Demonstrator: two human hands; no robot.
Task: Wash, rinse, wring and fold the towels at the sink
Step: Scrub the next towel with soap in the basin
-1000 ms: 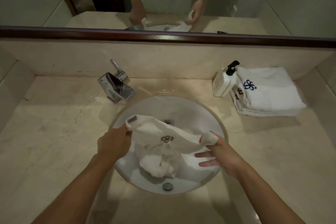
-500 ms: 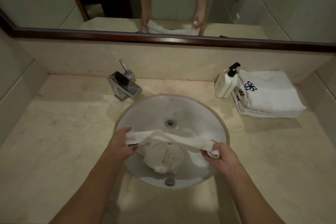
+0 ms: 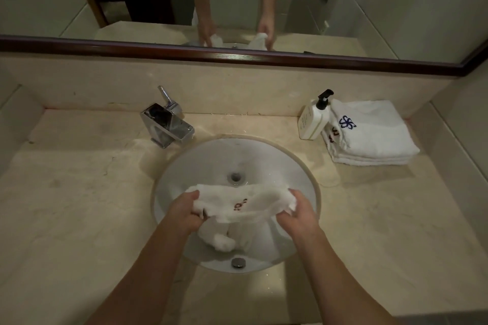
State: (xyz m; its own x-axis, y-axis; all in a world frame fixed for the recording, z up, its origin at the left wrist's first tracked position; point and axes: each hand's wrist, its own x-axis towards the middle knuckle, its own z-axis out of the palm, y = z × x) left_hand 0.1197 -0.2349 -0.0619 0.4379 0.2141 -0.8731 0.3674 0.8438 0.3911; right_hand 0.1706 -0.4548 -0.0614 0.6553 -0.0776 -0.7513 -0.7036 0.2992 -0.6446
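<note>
holding a white towel (image 3: 243,204) over the sink (image 3: 314,185), the left hand (image 3: 182,212) grips its left end and the right hand (image 3: 297,214) grips its right end. it looks wet, soft, probably heavy; hold bunched ends for wringing.

Beige marble tabletop (image 3: 79,206), carrying: round white sink (image 3: 298,163) sitting sunk at centre; chrome tap (image 3: 169,126) standing behind-left of the sink; pump bottle (image 3: 311,120) standing at back right, touching folded towels (image 3: 375,134) lying stacked beside it.
</note>
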